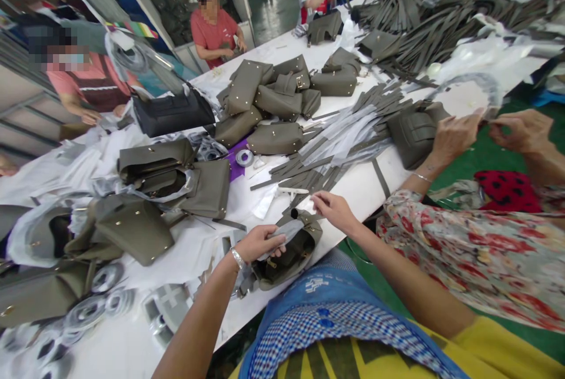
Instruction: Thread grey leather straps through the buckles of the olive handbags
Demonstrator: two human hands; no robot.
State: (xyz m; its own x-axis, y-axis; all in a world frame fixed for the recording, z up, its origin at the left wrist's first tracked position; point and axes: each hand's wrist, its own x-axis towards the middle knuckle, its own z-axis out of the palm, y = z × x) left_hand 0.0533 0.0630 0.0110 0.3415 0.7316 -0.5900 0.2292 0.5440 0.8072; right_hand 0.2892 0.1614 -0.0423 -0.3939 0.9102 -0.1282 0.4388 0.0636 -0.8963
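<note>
An olive-grey handbag [309, 245] stands open at the table edge in front of me, its dark inside and a zip pull showing. My left hand [263, 242] is closed around a strap [289, 229] wrapped in clear film, over the bag's mouth. Just above the bag's right side, my right hand [330, 208] has thumb and fingertips pinched together; what they hold, if anything, is too small to make out. Beyond these fingers lies a thin pale tool [293, 190] on the table.
Olive handbags [278, 139] are heaped mid-table, with loose straps [326, 158] beside them. More bags [135, 229] and film-wrapped rolls [86, 312] lie left. A co-worker's hands [459, 132] work close on my right, near another bag [412, 135]. Other people sit across the table [110, 343].
</note>
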